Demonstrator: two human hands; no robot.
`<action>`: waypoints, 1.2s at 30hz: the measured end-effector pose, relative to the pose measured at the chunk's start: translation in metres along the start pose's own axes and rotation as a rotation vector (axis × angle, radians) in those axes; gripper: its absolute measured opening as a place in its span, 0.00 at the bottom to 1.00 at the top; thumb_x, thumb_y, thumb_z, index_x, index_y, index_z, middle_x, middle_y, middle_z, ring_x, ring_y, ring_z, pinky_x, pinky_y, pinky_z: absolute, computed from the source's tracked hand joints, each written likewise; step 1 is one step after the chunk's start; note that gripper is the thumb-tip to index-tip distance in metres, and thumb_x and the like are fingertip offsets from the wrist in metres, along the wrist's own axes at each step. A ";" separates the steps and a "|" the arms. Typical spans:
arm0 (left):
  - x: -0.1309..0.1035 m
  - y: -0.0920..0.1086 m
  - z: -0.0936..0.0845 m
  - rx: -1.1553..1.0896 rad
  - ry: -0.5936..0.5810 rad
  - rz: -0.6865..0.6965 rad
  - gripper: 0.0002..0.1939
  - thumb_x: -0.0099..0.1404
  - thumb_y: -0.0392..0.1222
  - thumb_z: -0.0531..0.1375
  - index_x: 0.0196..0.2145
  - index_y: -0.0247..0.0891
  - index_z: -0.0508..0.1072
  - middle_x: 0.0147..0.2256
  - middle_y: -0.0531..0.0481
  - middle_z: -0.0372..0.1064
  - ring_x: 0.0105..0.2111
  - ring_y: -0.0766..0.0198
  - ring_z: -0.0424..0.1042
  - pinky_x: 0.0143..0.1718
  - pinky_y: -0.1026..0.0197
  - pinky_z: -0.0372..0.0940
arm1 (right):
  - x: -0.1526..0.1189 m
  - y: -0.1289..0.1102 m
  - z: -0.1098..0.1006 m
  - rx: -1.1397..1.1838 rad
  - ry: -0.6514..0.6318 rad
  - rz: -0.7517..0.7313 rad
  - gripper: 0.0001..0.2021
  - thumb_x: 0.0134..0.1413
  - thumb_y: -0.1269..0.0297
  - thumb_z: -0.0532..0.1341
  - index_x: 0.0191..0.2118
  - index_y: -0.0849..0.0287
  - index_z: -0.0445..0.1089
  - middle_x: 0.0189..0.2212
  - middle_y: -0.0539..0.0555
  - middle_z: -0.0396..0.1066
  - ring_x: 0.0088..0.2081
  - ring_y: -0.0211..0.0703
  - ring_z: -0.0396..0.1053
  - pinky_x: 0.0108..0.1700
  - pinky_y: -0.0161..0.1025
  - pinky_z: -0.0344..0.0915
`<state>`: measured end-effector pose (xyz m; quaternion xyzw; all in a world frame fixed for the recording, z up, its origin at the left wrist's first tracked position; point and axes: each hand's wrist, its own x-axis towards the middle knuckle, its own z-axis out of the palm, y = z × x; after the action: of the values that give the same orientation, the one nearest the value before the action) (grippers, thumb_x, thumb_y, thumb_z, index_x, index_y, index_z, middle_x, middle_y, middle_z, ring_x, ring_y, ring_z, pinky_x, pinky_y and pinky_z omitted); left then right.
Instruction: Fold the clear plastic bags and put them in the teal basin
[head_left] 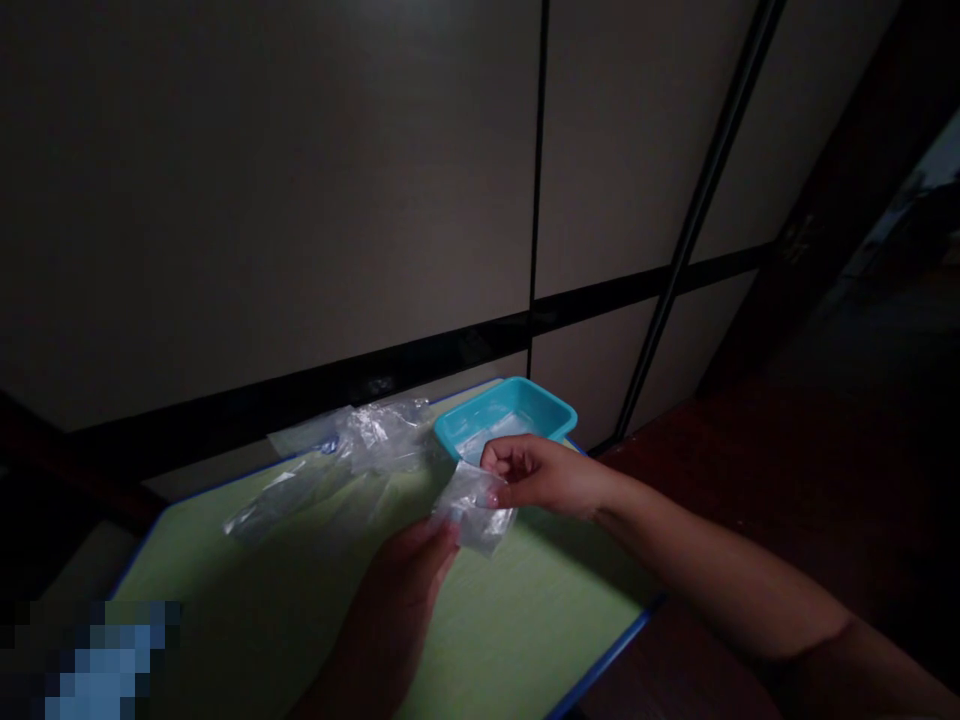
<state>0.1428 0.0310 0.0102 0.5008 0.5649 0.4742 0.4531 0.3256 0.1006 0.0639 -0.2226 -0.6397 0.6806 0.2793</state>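
A small clear plastic bag is stretched between my two hands above the green table. My left hand pinches its lower left side, thumb on top. The fingers of my right hand are closed on its upper right edge. Just behind my right hand stands a turquoise tray, with something clear and whitish lying inside. More clear plastic bags lie in a loose pile on the table, left of the tray.
Behind the table rises a pale panelled cabinet with black strips. The table has a blue edge. Dark reddish floor shows at the right. A pixelated blue patch covers the lower left corner.
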 end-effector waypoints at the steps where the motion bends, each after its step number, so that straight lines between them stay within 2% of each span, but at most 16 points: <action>1: -0.002 0.005 -0.001 -0.025 -0.038 0.000 0.33 0.54 0.64 0.57 0.48 0.35 0.73 0.46 0.43 0.74 0.52 0.44 0.68 0.48 0.48 0.69 | 0.001 0.000 -0.002 -0.004 0.020 -0.003 0.17 0.42 0.60 0.70 0.32 0.60 0.62 0.25 0.44 0.67 0.25 0.31 0.64 0.31 0.32 0.61; 4: -0.007 0.014 -0.013 -0.056 -0.108 -0.002 0.33 0.60 0.62 0.52 0.54 0.36 0.68 0.54 0.40 0.68 0.58 0.49 0.62 0.52 0.49 0.65 | 0.007 -0.007 -0.015 -0.104 0.188 -0.067 0.21 0.43 0.65 0.68 0.42 0.57 0.60 0.23 0.43 0.66 0.24 0.33 0.65 0.28 0.32 0.62; 6: -0.008 0.011 -0.027 -0.050 -0.060 -0.022 0.32 0.61 0.61 0.52 0.55 0.37 0.66 0.55 0.38 0.67 0.58 0.51 0.63 0.53 0.49 0.64 | 0.016 -0.012 -0.029 -0.299 0.361 -0.108 0.21 0.45 0.69 0.65 0.46 0.56 0.59 0.22 0.42 0.64 0.24 0.35 0.66 0.27 0.31 0.62; 8: -0.008 0.003 -0.045 -0.063 0.040 -0.057 0.30 0.60 0.60 0.54 0.52 0.37 0.68 0.52 0.37 0.69 0.55 0.51 0.66 0.54 0.48 0.63 | 0.029 -0.013 -0.042 -0.529 0.450 -0.060 0.18 0.47 0.72 0.63 0.45 0.57 0.61 0.21 0.42 0.64 0.24 0.35 0.66 0.25 0.30 0.61; 10: -0.008 -0.007 -0.061 -0.078 0.121 -0.094 0.27 0.58 0.58 0.56 0.48 0.36 0.70 0.48 0.38 0.73 0.51 0.51 0.70 0.53 0.48 0.63 | 0.042 -0.010 -0.052 -0.744 0.415 0.062 0.16 0.48 0.73 0.61 0.45 0.59 0.64 0.22 0.44 0.66 0.23 0.36 0.67 0.25 0.31 0.61; 12: -0.008 -0.016 -0.074 -0.084 0.178 -0.110 0.25 0.56 0.57 0.58 0.44 0.35 0.71 0.44 0.39 0.75 0.48 0.52 0.72 0.51 0.50 0.64 | 0.055 -0.004 -0.057 -0.974 0.328 0.158 0.12 0.51 0.74 0.59 0.43 0.62 0.68 0.24 0.50 0.71 0.26 0.39 0.69 0.27 0.33 0.63; 15: -0.010 -0.024 -0.083 -0.098 0.223 -0.110 0.26 0.54 0.59 0.58 0.41 0.34 0.72 0.41 0.40 0.76 0.45 0.52 0.74 0.48 0.52 0.65 | 0.068 0.002 -0.058 -1.159 0.211 0.203 0.09 0.51 0.74 0.59 0.38 0.66 0.74 0.34 0.58 0.76 0.35 0.45 0.72 0.36 0.36 0.65; 17: -0.009 -0.027 -0.084 -0.113 0.233 -0.113 0.27 0.53 0.60 0.58 0.40 0.34 0.72 0.38 0.40 0.76 0.43 0.53 0.75 0.46 0.52 0.66 | 0.071 0.001 -0.058 -1.188 0.135 0.213 0.10 0.50 0.73 0.61 0.39 0.66 0.75 0.40 0.60 0.76 0.41 0.47 0.72 0.42 0.36 0.64; 19: -0.009 -0.029 -0.083 -0.122 0.240 -0.107 0.28 0.53 0.61 0.57 0.40 0.34 0.72 0.37 0.40 0.77 0.41 0.53 0.75 0.45 0.53 0.66 | 0.071 0.000 -0.059 -1.219 0.039 0.247 0.13 0.50 0.70 0.63 0.43 0.65 0.75 0.43 0.59 0.76 0.42 0.47 0.72 0.43 0.36 0.64; 25: -0.008 -0.033 -0.082 -0.118 0.226 -0.089 0.29 0.53 0.63 0.57 0.40 0.35 0.73 0.35 0.42 0.77 0.39 0.53 0.74 0.42 0.54 0.65 | 0.071 0.003 -0.064 -1.340 -0.145 0.336 0.12 0.56 0.69 0.58 0.43 0.60 0.76 0.38 0.56 0.77 0.38 0.45 0.72 0.41 0.35 0.63; 28: -0.008 -0.034 -0.082 -0.130 0.223 -0.104 0.27 0.53 0.62 0.58 0.40 0.36 0.72 0.34 0.43 0.77 0.39 0.54 0.74 0.42 0.54 0.65 | 0.073 0.003 -0.067 -1.396 -0.177 0.333 0.11 0.55 0.69 0.60 0.43 0.57 0.77 0.39 0.56 0.77 0.39 0.46 0.72 0.41 0.36 0.62; 31: -0.007 -0.035 -0.081 -0.127 0.218 -0.119 0.25 0.54 0.61 0.57 0.40 0.37 0.72 0.34 0.44 0.77 0.38 0.54 0.74 0.42 0.54 0.65 | 0.076 -0.002 -0.068 -1.440 -0.146 0.267 0.13 0.55 0.69 0.60 0.46 0.57 0.75 0.44 0.56 0.75 0.44 0.48 0.70 0.44 0.36 0.60; 33: -0.007 -0.036 -0.080 -0.109 0.220 -0.117 0.24 0.55 0.60 0.57 0.39 0.37 0.72 0.34 0.44 0.76 0.38 0.54 0.74 0.42 0.54 0.65 | 0.080 -0.007 -0.067 -1.431 -0.149 0.203 0.14 0.52 0.69 0.62 0.46 0.59 0.74 0.42 0.56 0.75 0.42 0.47 0.70 0.43 0.35 0.60; 36: -0.006 -0.038 -0.079 -0.077 0.229 -0.103 0.24 0.55 0.60 0.57 0.39 0.37 0.72 0.33 0.45 0.76 0.38 0.54 0.74 0.42 0.53 0.65 | 0.090 -0.009 -0.065 -1.329 -0.294 0.206 0.12 0.48 0.72 0.63 0.41 0.62 0.75 0.34 0.52 0.75 0.35 0.42 0.70 0.38 0.33 0.61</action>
<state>0.0600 0.0163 -0.0162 0.3961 0.6192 0.5258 0.4280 0.3018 0.2093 0.0723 -0.3116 -0.9282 0.1902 -0.0724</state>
